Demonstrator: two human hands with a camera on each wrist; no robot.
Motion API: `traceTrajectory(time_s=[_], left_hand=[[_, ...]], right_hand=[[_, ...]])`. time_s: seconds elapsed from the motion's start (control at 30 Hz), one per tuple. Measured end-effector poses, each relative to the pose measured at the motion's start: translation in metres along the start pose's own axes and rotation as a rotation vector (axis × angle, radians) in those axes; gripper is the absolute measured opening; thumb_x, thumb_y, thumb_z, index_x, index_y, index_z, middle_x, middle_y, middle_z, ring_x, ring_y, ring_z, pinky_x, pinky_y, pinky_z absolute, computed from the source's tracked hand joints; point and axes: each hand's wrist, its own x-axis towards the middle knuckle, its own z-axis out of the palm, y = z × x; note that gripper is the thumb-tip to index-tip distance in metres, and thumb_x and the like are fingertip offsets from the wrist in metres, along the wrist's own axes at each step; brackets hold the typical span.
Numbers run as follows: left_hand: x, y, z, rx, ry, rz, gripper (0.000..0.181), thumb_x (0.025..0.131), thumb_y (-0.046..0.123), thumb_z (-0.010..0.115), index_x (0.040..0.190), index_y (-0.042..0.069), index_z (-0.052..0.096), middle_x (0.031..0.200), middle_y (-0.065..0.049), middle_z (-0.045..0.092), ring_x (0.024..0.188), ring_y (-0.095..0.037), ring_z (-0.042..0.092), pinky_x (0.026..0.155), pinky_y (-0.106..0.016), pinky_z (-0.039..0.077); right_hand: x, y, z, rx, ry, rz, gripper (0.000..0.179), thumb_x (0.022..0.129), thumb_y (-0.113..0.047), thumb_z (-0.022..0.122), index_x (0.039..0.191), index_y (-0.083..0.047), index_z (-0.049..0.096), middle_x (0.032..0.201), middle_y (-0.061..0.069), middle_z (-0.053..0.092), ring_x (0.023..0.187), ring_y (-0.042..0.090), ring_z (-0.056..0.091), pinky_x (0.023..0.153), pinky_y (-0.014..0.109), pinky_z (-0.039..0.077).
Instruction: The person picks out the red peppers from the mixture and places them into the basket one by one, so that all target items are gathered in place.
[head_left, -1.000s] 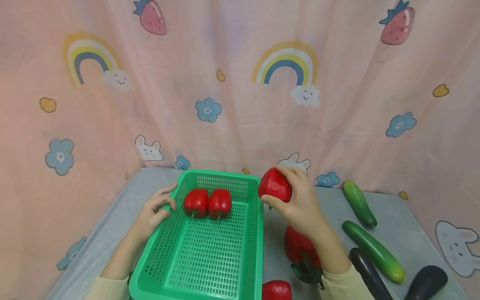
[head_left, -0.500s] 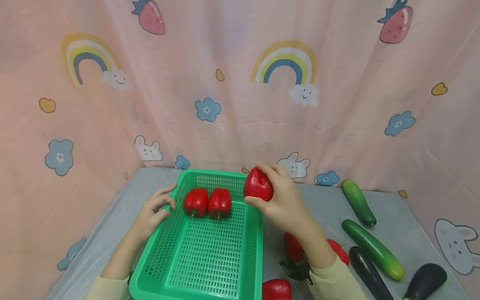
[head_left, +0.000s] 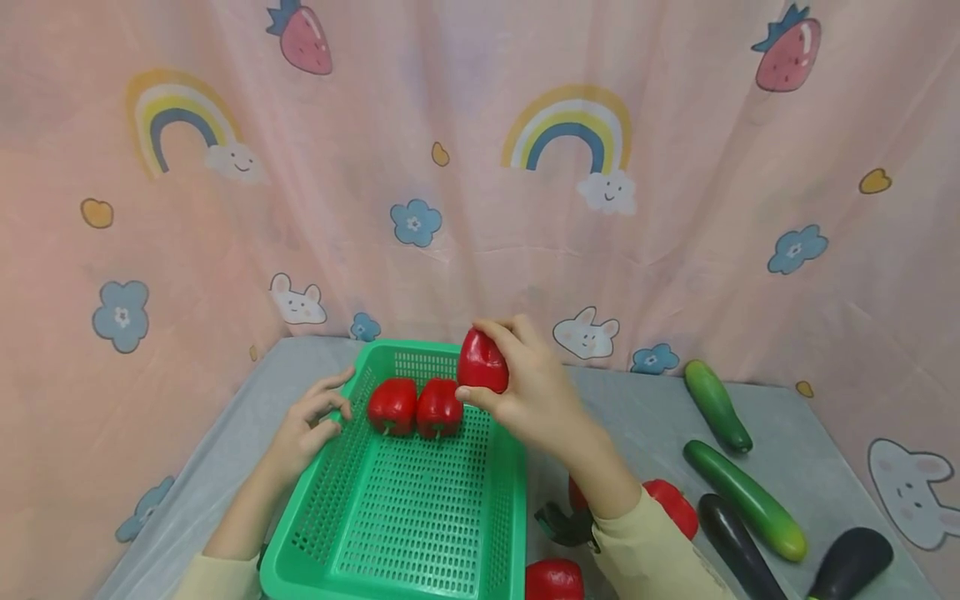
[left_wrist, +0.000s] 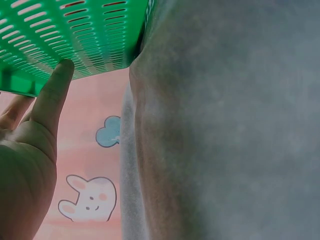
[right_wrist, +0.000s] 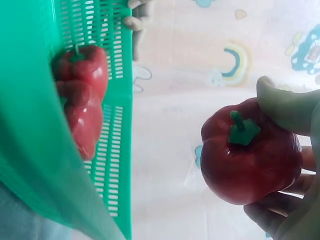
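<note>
Work looks partway along: two red peppers [head_left: 392, 407] lie side by side in green basket [head_left: 519, 500]; held pepper [head_left: 482, 362] above basket's far right part, not yet set down; more red peppers [head_left: 553, 580] outside, right; right hand [head_left: 536, 396] reaches across right rim, thumb and fingers clamped round held pepper; left hand [head_left: 303, 425] apart from right, relaxed fingers resting at left rim.

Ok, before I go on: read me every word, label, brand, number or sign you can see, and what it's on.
None that can be read.
Pepper in the right grip: no text on the visible side.
Basket: no label or number showing.
Cucumbers and eggplants: none on the visible sides.
Curtain: printed pictures only.
Dark piece by the right sleeve: too small to tell.
</note>
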Motion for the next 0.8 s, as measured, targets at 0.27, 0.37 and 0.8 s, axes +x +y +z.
traceTrajectory(time_s=[0.27,0.37,0.8], left_hand=[[0.000,0.000,0.001,-0.003,0.006,0.004,0.032,0.084,-0.019,0.051,0.092,0.008,0.066,0.159,-0.030,0.051,0.144,-0.018,0.051,0.098,-0.030,0.048],[0.000,0.001,0.001,-0.005,0.009,0.006,0.031,0.084,-0.019,0.051,0.092,0.007,0.066,0.158,-0.031,0.051,0.144,-0.018,0.052,0.098,-0.028,0.048],[-0.001,0.000,0.001,-0.014,0.011,-0.005,0.029,0.084,-0.018,0.051,0.093,0.006,0.066,0.159,-0.032,0.049,0.144,-0.016,0.051,0.103,-0.022,0.046]], right_hand=[[0.010,-0.006,0.012,0.072,-0.048,0.037,0.081,0.083,-0.023,0.096,0.154,-0.012,0.058,0.140,0.004,0.057,0.125,0.026,0.059,0.085,0.043,0.064],[0.014,-0.009,0.017,0.111,-0.068,0.049,0.081,0.083,-0.023,0.096,0.154,-0.013,0.058,0.139,0.002,0.057,0.124,0.025,0.059,0.084,0.041,0.064],[0.023,-0.012,0.039,0.152,-0.161,0.084,0.080,0.081,-0.027,0.096,0.151,-0.017,0.058,0.136,-0.003,0.057,0.123,0.020,0.059,0.085,0.041,0.064]])
